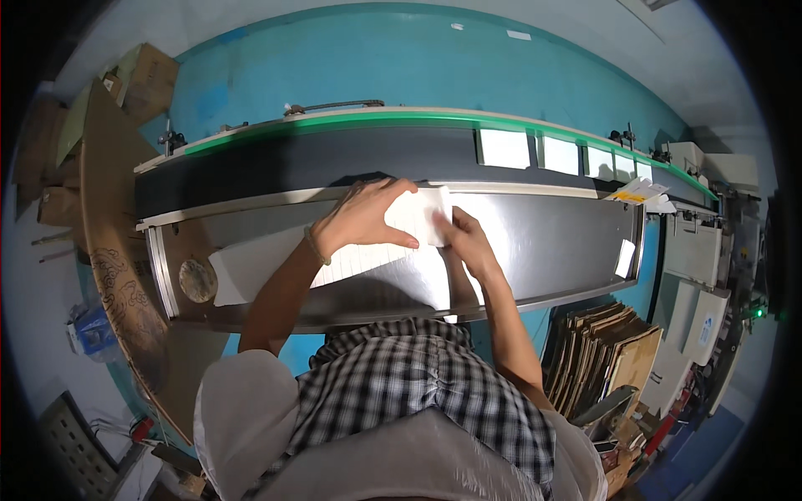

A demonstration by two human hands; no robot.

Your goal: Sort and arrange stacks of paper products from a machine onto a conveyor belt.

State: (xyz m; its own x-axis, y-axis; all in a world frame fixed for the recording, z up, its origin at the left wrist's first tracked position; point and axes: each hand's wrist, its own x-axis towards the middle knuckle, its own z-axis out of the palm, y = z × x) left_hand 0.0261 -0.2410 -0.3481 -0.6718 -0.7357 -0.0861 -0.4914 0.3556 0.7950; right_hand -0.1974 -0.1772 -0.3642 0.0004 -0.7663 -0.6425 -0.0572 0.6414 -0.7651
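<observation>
White carton blank sits pinched in my left hand fingers, right hand fingers pressing its edge, braced flat against the steel bench for folding.

Dark conveyor belt runs past my table at 12 o'clock, green edge along far side. Row of white flat cards rides belt toward 1 o'clock. Yellow-and-white packet at 2 o'clock by table corner. Round worn disc at 9 o'clock. Stack of flattened brown cartons at 4 o'clock. Cardboard boxes at 10 o'clock on floor.
</observation>
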